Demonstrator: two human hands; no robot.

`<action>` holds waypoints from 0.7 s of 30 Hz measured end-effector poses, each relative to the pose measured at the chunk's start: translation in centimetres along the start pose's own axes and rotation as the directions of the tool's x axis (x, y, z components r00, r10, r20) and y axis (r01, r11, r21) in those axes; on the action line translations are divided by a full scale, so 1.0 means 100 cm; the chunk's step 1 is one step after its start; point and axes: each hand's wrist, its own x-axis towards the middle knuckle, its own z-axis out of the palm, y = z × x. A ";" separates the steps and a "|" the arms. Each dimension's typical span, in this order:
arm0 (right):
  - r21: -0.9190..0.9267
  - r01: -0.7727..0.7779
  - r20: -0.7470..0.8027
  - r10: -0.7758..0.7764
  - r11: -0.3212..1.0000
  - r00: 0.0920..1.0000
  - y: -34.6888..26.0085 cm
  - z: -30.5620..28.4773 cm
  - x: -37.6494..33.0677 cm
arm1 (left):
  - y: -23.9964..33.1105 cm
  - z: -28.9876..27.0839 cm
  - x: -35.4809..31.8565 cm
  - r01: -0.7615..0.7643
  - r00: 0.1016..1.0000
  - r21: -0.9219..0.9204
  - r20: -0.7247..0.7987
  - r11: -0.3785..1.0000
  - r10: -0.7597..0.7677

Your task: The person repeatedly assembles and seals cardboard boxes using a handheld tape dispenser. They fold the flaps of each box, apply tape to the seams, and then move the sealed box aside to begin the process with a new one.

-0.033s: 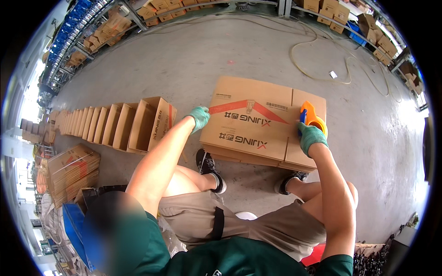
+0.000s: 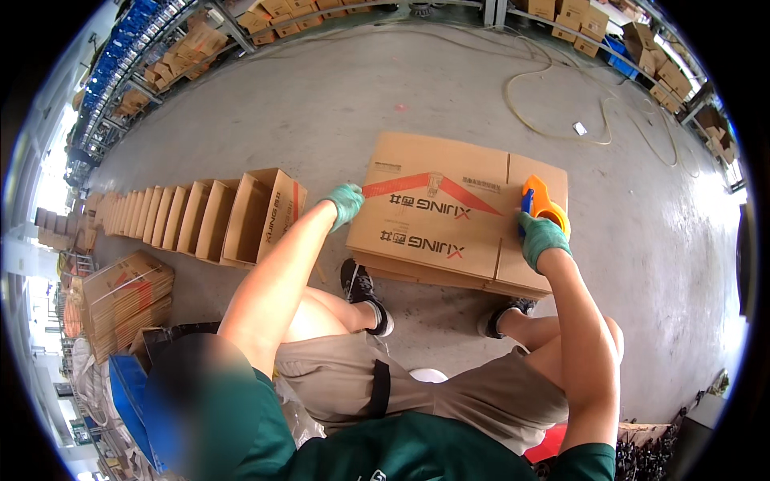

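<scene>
A flattened brown carton [image 2: 437, 164] with red and black print lies across the top of a low stack of cardboard in front of me. My right hand [image 2: 545, 242], in a green glove, is closed round the handle of an orange and blue tape dispenser [image 2: 536, 194] with a yellow roll. The dispenser is over the carton's right part. At the carton's left edge is my green-gloved left hand [image 2: 345, 205], its fingers curled together. Whether they pinch the cardboard there is hidden.
To the left, a long row of open-topped cartons [image 2: 282, 218] stands on the floor. Nearer me leans a bundle of flat cartons [image 2: 132, 297]. A pale hose [image 2: 521, 116] loops over the floor at the far right. Shelving with boxes [image 2: 573, 20] lines the back.
My left hand has shifted very slightly to the left at the carton's edge. The right hand and the tape dispenser look the same.
</scene>
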 end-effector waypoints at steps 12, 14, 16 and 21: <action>0.140 -0.057 -0.022 0.061 0.989 0.998 0.012 0.014 0.014 | -0.016 0.000 0.016 -0.180 0.962 -0.112 -0.228 0.977 0.151; 0.084 -0.106 0.034 0.104 0.991 0.994 -0.001 0.013 0.010 | -0.035 0.003 0.026 -0.202 0.931 -0.049 -0.319 0.978 0.176; -0.048 -0.028 0.032 0.030 0.998 0.999 0.004 0.010 0.009 | -0.020 0.013 0.021 -0.174 0.935 0.056 -0.303 0.983 0.183; -0.178 0.046 0.030 -0.041 0.983 0.999 -0.004 0.006 0.002 | -0.011 0.011 0.024 -0.042 0.983 0.170 -0.167 0.985 0.070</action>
